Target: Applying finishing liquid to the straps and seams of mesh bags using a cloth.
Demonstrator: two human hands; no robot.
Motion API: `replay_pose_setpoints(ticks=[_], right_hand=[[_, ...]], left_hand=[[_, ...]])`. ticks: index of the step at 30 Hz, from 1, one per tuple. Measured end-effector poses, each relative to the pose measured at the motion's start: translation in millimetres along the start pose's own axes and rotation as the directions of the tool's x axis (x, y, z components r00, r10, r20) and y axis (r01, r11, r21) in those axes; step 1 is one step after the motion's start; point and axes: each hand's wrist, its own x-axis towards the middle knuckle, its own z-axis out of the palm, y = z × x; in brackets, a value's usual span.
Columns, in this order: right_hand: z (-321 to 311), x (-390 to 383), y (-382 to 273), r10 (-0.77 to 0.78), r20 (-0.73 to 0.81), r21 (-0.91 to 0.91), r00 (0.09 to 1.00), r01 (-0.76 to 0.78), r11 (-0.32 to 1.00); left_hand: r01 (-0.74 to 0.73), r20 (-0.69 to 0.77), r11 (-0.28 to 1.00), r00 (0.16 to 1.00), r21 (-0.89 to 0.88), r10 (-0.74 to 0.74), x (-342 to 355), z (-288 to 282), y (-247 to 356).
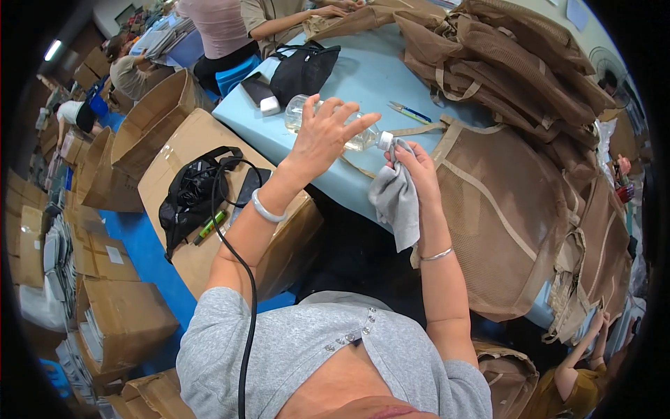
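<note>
Clear plastic bottle [296, 114], one, tilted nearly on its side above the near edge of a table [370, 59] with a light blue top; pale liquid inside; white cap [384, 141] toward the right. Left hand [322, 136]: curled over the bottle's body, gripping it, fingers spread; pale bangle at the wrist. Right hand [419, 167]: closed on a grey cloth [395, 202], pinched up beside the cap, the rest hanging down; thin silver bangle. On the table, behind the bottle: small white case [269, 106], black pouch [304, 73], and a slim blue-and-yellow tool [412, 113]. To the right: brown mesh bag [492, 216] with beige trim, spread over the table edge; heap of brown mesh fabric [499, 59] behind it. To the left: cardboard box [185, 143], bearing a black bag [195, 192], a dark phone [252, 186] and a green marker [210, 227]. Farther off: open cartons [155, 122] and co-workers [218, 31].
</note>
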Motion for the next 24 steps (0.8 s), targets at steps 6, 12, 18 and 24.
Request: replay_pose_setpoints(ticks=[6,12,18,24], right_hand=[[-1.4,4.5,5.5,-0.005,0.012,0.038,1.000,0.004,0.999],[-1.9,6.1,8.5,0.003,0.027,0.054,1.000,-0.005,0.999],[-3.3,6.3,10.4,-0.003,0.041,0.068,0.999,0.000,0.998],[-3.2,6.6,11.2,0.009,0.047,0.090,0.999,-0.013,0.996]], left_hand=[[-0.036,0.016,0.999,0.999,0.033,0.035,4.2,-2.8,-5.1],[-0.058,0.016,0.997,0.998,0.042,0.058,6.6,-7.6,-6.6],[-0.075,0.026,0.995,0.997,0.067,0.073,9.5,-12.1,-6.0],[-0.093,0.035,0.992,0.995,0.083,0.090,11.8,-16.3,-6.7]])
